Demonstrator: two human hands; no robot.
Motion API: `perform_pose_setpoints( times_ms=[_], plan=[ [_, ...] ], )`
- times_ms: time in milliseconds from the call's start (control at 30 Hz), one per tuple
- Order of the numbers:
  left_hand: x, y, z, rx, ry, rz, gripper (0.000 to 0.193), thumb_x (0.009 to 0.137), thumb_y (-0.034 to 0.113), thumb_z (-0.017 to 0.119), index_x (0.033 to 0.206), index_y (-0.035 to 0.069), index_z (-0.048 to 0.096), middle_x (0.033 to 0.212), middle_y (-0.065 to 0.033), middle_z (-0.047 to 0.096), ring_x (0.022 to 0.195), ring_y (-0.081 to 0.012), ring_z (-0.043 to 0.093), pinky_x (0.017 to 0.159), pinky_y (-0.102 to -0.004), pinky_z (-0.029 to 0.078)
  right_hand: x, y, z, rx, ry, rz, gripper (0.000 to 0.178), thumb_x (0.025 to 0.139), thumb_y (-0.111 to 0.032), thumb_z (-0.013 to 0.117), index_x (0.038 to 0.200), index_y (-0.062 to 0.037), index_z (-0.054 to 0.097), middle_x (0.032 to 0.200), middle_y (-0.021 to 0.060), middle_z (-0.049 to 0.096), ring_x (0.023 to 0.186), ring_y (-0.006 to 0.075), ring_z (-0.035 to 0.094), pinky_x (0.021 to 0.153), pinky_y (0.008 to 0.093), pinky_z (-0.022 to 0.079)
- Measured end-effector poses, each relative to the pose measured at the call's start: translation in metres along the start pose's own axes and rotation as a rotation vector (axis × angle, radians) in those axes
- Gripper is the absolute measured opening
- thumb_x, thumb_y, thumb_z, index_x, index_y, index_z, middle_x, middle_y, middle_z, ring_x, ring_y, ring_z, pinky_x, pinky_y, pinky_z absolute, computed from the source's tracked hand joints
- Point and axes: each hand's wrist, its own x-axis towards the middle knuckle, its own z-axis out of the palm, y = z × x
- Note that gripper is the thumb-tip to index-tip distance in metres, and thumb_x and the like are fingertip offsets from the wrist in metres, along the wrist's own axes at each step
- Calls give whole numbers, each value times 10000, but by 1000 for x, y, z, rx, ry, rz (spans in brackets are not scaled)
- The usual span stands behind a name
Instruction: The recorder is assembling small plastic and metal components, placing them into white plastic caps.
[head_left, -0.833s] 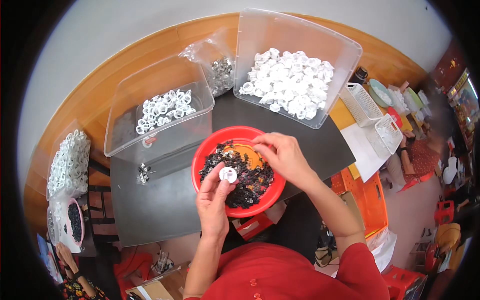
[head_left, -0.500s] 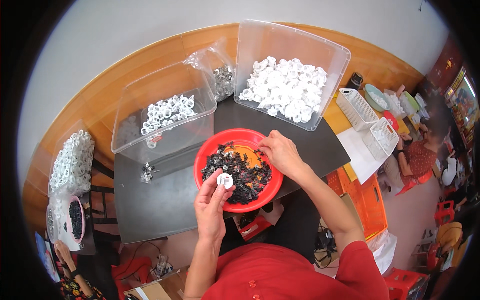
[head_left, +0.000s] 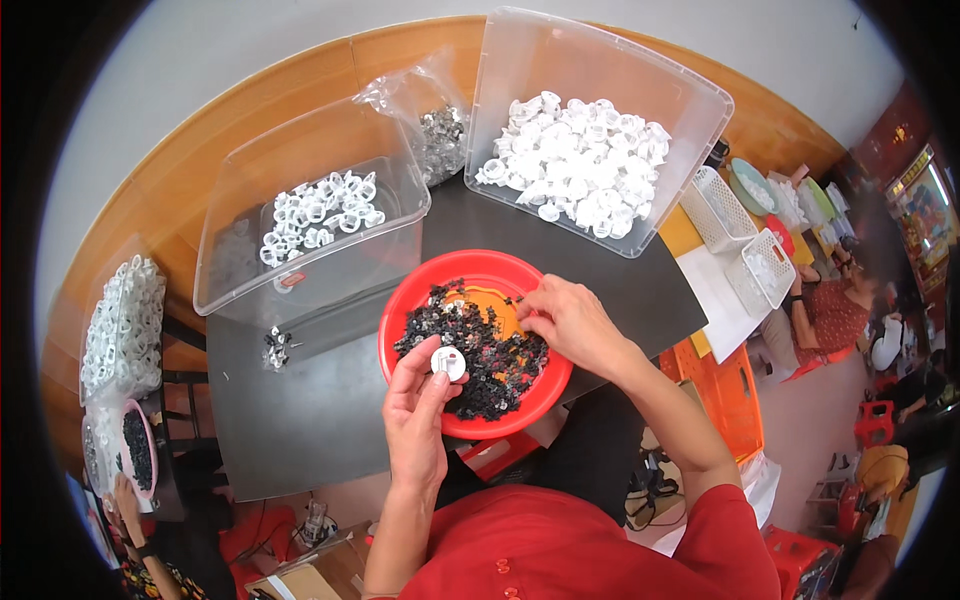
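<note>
Between the thumb and fingers of my left hand [head_left: 415, 405] is a small round white plastic part [head_left: 449, 363], its slotted face turned up. It is held over the near left side of a red basin [head_left: 555, 396]. Many tiny black plastic pieces [head_left: 480, 350] are heaped in that basin, and its orange bottom shows through at the far side. My right hand [head_left: 572, 322] is over the basin's right rim, thumb and fingertips pinched together. Whatever they hold, if anything, is too small to make out; dark bits lie right by the fingertips.
Clear bins of white parts, one large [head_left: 600, 75] and one lower [head_left: 310, 265], stand behind on the dark table [head_left: 300, 420]. A bag of metal pieces [head_left: 440, 140] sits between them. Small metal pieces [head_left: 276, 350] lie left. Other people work at both sides.
The whole view has shifted slightly. My left hand still holds the white part, now tilted a little differently. My right hand stays at the basin's right side, its fingers bent differently.
</note>
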Motion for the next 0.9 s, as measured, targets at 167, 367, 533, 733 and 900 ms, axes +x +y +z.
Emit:
perform_pose_setpoints(
  times_ms=[167,367,533,733,900],
  plan=[
    [4,-1,5,27,-20,-36,377,889,26,578,1260,0,523,1081,-62,614,939,-131,605,783,-244,475,-11,-5,-5,-7,-89,-64,81,781,-126,666,852,-86,671,830,92,558,758,291,583,689,413,428],
    [7,-1,9,86,-2,10,388,887,42,568,1270,14,516,1085,-69,607,929,-153,609,789,-251,482,-6,-8,1,-136,-123,-64,102,815,-123,647,912,-107,672,888,66,570,818,241,560,754,350,373],
    [9,-4,11,132,-45,9,352,879,52,588,1228,23,553,1105,-60,608,952,-145,604,781,-243,475,-4,-4,4,-143,-121,-61,77,821,-123,646,887,-86,662,865,75,564,804,248,565,754,359,398],
    [13,-6,14,702,-57,348,254,864,33,623,1118,35,630,1062,-65,614,899,-136,594,737,-244,480,-1,-11,-5,466,-132,113,115,846,-133,669,897,-30,663,816,47,630,756,138,609,693,288,476],
    [17,-10,24,926,-51,589,199,833,4,646,1030,32,655,1010,-90,617,860,-159,598,658,-248,489,-5,-24,-9,991,-324,348,181,887,-173,667,924,3,679,820,0,653,783,31,558,707,217,464]
  ],
)
